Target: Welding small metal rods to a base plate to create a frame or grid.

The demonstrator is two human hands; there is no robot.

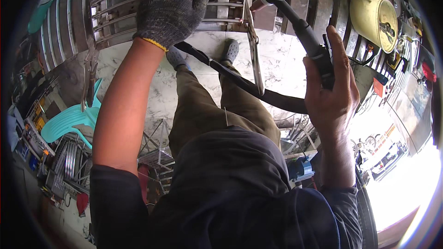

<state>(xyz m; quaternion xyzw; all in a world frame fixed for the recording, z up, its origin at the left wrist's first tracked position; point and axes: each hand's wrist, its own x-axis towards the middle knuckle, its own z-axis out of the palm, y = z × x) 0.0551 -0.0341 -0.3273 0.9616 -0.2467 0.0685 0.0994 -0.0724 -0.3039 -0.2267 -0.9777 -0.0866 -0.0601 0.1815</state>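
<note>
My left hand (171,7), in a dark grey knit glove with a yellow hem, lies flat over a metal grille (226,3) of parallel bars, thumb spread; its fingertips run out of the picture. Bare, my right hand (333,80) is closed around the black handle of a welding torch (308,37). The torch's pinkish nozzle (260,4) points left, close to the grille's right edge. From the handle a thick black cable (249,85) sags across in front of my legs. A long metal clamp (254,57) hangs at the grille's right end.
Slatted metal bench (74,14) spans the far side. A pale yellow bucket (371,20) holding tools leans at the right. To the left stands a teal plastic chair (74,120) beside stacked metal parts. My feet are on the pale marbled floor (159,90) below the bench.
</note>
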